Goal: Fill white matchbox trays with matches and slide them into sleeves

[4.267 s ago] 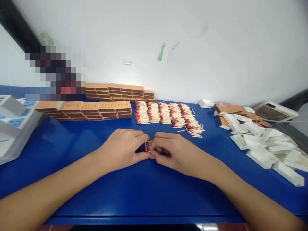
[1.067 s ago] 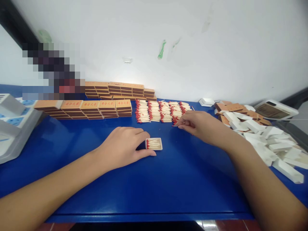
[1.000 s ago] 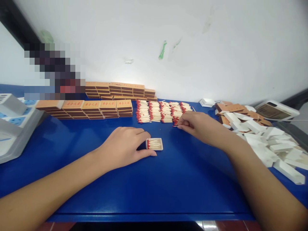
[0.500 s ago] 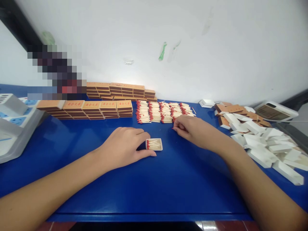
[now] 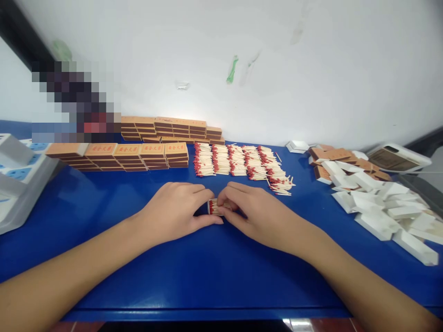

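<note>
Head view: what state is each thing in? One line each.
Small tray: open, holding matches
Left hand: curved around the tray's left end
Right hand: fingertips over the tray
Loose matches: heaped in clumps
Matchboxes at left: stacked
White trays: jumbled
Orange boxes at right: heaped

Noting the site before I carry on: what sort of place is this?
Probably a small tabletop work area for matches: stacked matchboxes, rows of loose matches and a heap of white trays share one blue table.

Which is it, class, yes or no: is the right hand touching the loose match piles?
No, the right hand is at the matchbox tray, apart from the loose match piles.
</note>
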A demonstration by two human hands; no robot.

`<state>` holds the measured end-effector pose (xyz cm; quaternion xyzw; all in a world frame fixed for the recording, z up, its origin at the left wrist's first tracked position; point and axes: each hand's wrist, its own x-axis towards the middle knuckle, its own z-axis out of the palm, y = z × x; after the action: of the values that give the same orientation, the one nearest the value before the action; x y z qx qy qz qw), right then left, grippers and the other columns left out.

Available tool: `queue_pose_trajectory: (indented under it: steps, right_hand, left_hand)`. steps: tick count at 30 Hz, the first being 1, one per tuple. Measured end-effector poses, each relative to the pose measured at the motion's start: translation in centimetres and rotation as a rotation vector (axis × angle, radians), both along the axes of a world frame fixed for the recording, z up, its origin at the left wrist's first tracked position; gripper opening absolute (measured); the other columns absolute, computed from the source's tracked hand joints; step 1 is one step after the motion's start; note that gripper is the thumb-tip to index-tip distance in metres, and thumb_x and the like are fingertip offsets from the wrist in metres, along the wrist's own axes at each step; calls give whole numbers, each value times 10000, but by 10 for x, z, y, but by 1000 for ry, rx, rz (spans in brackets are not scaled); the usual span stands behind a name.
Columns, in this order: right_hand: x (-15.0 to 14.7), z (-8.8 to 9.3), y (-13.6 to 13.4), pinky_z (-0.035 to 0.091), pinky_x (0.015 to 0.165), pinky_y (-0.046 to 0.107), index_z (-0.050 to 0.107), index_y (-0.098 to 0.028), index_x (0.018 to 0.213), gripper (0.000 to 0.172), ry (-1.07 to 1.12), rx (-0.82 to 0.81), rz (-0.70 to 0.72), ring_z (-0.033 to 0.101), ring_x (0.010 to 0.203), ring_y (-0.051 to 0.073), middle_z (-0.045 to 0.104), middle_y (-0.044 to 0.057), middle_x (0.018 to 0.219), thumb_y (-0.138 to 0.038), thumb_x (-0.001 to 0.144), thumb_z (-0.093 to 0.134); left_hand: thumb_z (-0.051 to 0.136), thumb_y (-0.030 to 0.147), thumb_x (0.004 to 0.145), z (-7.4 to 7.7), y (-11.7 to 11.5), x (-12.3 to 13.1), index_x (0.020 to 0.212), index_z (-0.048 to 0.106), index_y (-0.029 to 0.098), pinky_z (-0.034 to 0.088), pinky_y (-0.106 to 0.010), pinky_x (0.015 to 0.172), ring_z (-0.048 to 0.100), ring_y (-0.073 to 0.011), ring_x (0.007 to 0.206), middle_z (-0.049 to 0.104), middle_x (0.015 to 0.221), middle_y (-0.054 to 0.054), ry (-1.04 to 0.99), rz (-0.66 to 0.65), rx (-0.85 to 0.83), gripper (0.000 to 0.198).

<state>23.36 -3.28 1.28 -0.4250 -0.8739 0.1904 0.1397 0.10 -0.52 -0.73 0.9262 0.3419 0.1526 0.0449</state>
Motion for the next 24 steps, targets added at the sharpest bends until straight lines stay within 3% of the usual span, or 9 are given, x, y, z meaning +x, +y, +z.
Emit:
queue_pose_trajectory:
  steps: [8, 12, 17, 24]
  right_hand:
    - [12, -5, 15, 379, 644, 286, 696, -197, 969, 67, 58, 100, -30, 555, 699, 145, 628, 3, 829, -156, 1011, 664]
    - [4, -18, 38, 403, 678, 300, 710, -195, 1049, 65, 80, 220, -95, 581, 754, 168, 645, 30, 903, -158, 1008, 674]
    - [-3, -34, 63, 454, 770, 332, 709, -208, 1207, 169, 55, 325, -19, 626, 938, 224, 637, 76, 1035, -216, 1066, 617]
    - [-6, -38, 65, 439, 749, 321, 674, -193, 1029, 81, 73, 298, -25, 612, 889, 204, 627, 61, 1007, -184, 1069, 604]
  left_hand:
    - [730, 619, 961, -1, -1, 1, 1032, 751, 200, 340, -314, 600, 666, -191, 699, 712, 795, 7, -1, 16, 1, 426]
    - [733, 628, 956, 1, -3, 7, 1049, 759, 200, 341, -309, 608, 667, -192, 694, 713, 776, 1, 31, 33, -31, 439]
    - [713, 658, 957, 3, -5, 11, 1049, 767, 208, 332, -301, 598, 658, -186, 675, 719, 780, -7, 70, 64, -100, 462]
    - [699, 654, 969, 4, -5, 11, 1083, 769, 212, 365, -313, 628, 701, -211, 763, 759, 882, -25, 89, 64, -131, 461]
